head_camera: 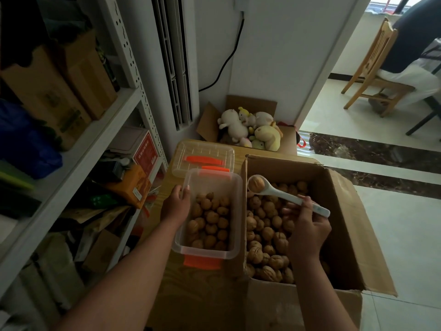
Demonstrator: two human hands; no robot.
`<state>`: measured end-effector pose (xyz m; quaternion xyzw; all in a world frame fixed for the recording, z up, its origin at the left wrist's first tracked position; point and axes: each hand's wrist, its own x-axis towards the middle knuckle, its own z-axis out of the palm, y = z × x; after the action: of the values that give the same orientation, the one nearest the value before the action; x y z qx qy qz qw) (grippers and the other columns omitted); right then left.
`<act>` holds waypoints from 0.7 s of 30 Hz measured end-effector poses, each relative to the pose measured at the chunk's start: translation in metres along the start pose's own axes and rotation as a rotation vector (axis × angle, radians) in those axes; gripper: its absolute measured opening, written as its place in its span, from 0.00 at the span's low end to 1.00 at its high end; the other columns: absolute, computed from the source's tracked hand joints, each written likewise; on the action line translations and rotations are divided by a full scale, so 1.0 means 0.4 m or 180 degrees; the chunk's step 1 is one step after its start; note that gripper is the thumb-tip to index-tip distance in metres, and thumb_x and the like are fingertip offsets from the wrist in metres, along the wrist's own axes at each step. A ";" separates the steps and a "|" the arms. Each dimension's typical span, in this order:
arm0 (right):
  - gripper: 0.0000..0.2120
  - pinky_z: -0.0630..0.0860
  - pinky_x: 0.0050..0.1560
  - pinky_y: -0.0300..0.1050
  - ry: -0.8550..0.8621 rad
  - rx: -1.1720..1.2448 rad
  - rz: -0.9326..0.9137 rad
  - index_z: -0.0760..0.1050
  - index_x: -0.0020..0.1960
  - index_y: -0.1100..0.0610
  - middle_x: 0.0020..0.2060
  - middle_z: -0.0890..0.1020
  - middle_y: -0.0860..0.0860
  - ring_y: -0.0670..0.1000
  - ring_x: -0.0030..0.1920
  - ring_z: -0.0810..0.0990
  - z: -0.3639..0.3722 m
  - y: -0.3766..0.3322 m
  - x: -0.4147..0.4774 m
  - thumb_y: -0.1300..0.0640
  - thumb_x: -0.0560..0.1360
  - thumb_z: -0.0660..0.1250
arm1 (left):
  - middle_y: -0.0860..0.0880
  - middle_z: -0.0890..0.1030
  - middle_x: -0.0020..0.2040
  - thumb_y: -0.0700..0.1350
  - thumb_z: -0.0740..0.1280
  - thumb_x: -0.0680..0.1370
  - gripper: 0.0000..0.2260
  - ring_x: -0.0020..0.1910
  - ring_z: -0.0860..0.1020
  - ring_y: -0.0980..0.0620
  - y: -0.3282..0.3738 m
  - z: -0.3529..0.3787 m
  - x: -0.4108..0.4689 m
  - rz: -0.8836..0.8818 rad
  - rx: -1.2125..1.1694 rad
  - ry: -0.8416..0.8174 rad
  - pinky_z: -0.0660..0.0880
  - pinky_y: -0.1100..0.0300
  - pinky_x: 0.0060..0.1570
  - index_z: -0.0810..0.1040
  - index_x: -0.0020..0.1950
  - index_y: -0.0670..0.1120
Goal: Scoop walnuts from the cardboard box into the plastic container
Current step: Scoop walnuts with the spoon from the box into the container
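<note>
Left hand (175, 206) fingers (186, 190) grip the container (210, 253) rim on the counter (205, 302). Right hand (307, 229) fingers grasp the spoon (286, 195), holding 1 walnut (256, 183) above the box (346, 211) wall beside the container.

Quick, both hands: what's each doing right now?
Left hand: grips the container rim.
Right hand: holds the spoon, one walnut in it.

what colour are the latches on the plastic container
Orange; the near latch on the plastic container shows it best in the head view.
</note>
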<state>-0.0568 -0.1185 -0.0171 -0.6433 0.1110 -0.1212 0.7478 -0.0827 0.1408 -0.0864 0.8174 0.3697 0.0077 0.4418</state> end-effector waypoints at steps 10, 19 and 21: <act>0.10 0.80 0.44 0.41 -0.1240 -0.0515 -0.0673 0.78 0.56 0.55 0.45 0.84 0.55 0.51 0.45 0.84 0.043 0.018 -0.031 0.56 0.77 0.64 | 0.44 0.76 0.64 0.57 0.51 0.82 0.20 0.59 0.75 0.43 -0.002 -0.002 -0.001 0.0055 -0.0035 -0.0014 0.71 0.53 0.51 0.70 0.67 0.48; 0.05 0.73 0.34 0.28 -0.0459 -0.1594 -0.1037 0.78 0.50 0.59 0.39 0.81 0.55 0.47 0.36 0.79 -0.034 0.046 0.027 0.64 0.76 0.64 | 0.45 0.77 0.60 0.57 0.51 0.82 0.18 0.53 0.75 0.46 0.001 -0.003 -0.002 0.0029 -0.0065 -0.0048 0.69 0.54 0.47 0.72 0.62 0.48; 0.04 0.71 0.31 0.28 -0.0479 -0.1832 -0.0969 0.77 0.47 0.61 0.35 0.79 0.53 0.46 0.30 0.75 -0.046 0.050 0.025 0.66 0.76 0.64 | 0.45 0.77 0.60 0.58 0.51 0.82 0.19 0.55 0.75 0.44 -0.001 -0.004 -0.001 0.0035 -0.0064 -0.0055 0.71 0.53 0.48 0.72 0.63 0.48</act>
<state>-0.0527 -0.1362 -0.0396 -0.8444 -0.0123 -0.1473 0.5148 -0.0838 0.1417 -0.0855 0.8149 0.3612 0.0068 0.4532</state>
